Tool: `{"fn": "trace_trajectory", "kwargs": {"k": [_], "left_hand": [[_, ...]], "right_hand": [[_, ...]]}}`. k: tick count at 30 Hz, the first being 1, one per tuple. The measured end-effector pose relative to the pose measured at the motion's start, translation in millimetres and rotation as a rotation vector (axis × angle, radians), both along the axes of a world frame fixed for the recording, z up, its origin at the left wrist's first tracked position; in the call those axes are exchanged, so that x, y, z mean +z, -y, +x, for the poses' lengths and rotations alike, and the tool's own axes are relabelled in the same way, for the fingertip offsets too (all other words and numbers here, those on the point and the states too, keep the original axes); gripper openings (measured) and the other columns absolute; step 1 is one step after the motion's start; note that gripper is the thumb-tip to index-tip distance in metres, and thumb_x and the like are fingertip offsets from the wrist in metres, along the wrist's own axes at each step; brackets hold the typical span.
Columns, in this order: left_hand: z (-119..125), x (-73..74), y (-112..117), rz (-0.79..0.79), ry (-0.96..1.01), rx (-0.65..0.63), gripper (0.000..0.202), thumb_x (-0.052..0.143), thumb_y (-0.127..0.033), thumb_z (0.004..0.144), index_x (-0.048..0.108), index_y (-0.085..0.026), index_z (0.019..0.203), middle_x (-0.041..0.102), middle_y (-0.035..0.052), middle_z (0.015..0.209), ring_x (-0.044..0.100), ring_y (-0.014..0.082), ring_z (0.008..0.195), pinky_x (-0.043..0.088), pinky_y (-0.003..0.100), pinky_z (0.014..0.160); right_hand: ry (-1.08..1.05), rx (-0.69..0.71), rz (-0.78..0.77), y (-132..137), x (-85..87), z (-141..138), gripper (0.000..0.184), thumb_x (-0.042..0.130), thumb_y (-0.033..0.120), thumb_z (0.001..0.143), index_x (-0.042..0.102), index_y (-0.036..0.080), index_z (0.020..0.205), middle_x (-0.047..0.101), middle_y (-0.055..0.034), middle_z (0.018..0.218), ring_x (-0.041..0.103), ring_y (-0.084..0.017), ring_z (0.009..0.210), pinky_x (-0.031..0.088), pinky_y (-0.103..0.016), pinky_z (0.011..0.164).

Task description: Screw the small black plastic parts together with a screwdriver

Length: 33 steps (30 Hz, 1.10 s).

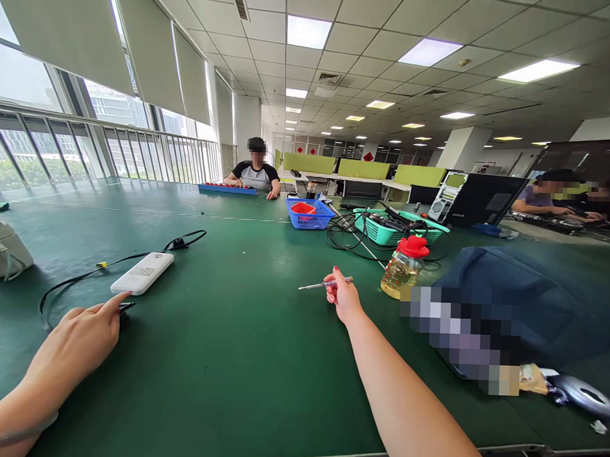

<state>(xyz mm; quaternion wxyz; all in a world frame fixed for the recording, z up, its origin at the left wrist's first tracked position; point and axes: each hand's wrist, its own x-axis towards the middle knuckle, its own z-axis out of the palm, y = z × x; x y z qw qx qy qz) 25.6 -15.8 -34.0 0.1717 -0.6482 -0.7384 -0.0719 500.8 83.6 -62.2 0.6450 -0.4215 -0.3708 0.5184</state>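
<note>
My right hand (341, 295) is closed around a small screwdriver (313, 287) with a clear handle, held over the green table (221, 345). Its thin metal shaft points left. On the left, my left hand (84, 337) hovers low over the tabletop, index finger stretched out to the near end of a white power bank (143, 273). A dark flat object (127, 307) pokes out beside that finger, mostly hidden by the hand. Behind the power bank runs a black cable (128, 257) with a yellow tag.
To the right stand a red-lidded bottle (404, 268) and a dark blue bag (527, 296). Beyond are a blue basket (310, 221), a green basket (379, 234) with tangled cables, and a computer case (481, 200). A white pouch (7, 250) sits left. A person (257, 173) sits opposite.
</note>
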Motion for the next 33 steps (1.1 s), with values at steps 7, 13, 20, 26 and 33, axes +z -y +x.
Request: {"fn": "trace_trajectory", "kwargs": {"k": [7,13,20,26,33], "left_hand": [[-2,-1.6,0,0.050,-0.139,0.040,0.055,0.027,-0.026,0.092,0.043,-0.009,0.142,0.071,0.0173,0.107,0.064,0.0309,0.096,0.041,0.043,0.092],[6,3.1,5,0.002,-0.153,0.105,0.054,0.032,-0.030,0.091,0.049,-0.013,0.139,0.073,0.0137,0.093,0.064,0.0320,0.092,0.044,0.042,0.088],[0,-3.3,2,-0.026,-0.081,0.036,0.052,0.029,-0.025,0.091,0.054,-0.015,0.135,0.069,0.0120,0.119,0.065,0.0325,0.098,0.045,0.046,0.090],[-11,-11.9,-3,-0.031,-0.029,0.021,0.053,0.024,-0.026,0.093,0.049,-0.012,0.138,0.067,0.0123,0.122,0.065,0.0319,0.103,0.044,0.046,0.093],[-5,-9.8,0,-0.036,0.018,0.063,0.052,0.023,-0.030,0.094,0.049,-0.019,0.138,0.061,0.0073,0.132,0.062,0.0316,0.109,0.044,0.047,0.093]], "right_hand": [[-0.002,0.003,0.000,2,2.7,0,0.045,0.070,0.061,0.070,0.058,0.019,0.060,0.046,0.0044,0.043,0.035,-0.006,0.033,0.026,-0.023,0.033],[-0.008,0.004,0.004,-1,1.0,0,0.046,0.070,0.063,0.069,0.058,0.019,0.059,0.046,0.0047,0.042,0.034,-0.005,0.032,0.025,-0.022,0.032],[-0.013,0.010,0.001,-2,-1.3,0,0.049,0.073,0.065,0.064,0.061,0.017,0.060,0.046,0.0046,0.042,0.035,-0.005,0.033,0.026,-0.021,0.032],[-0.016,0.002,0.001,-1,0.2,-1,0.049,0.073,0.065,0.064,0.061,0.018,0.058,0.046,0.0042,0.042,0.034,-0.005,0.033,0.025,-0.020,0.032],[-0.014,-0.002,0.001,-1,0.3,-1,0.050,0.072,0.065,0.065,0.061,0.017,0.059,0.046,0.0046,0.042,0.034,-0.004,0.032,0.025,-0.020,0.032]]}}
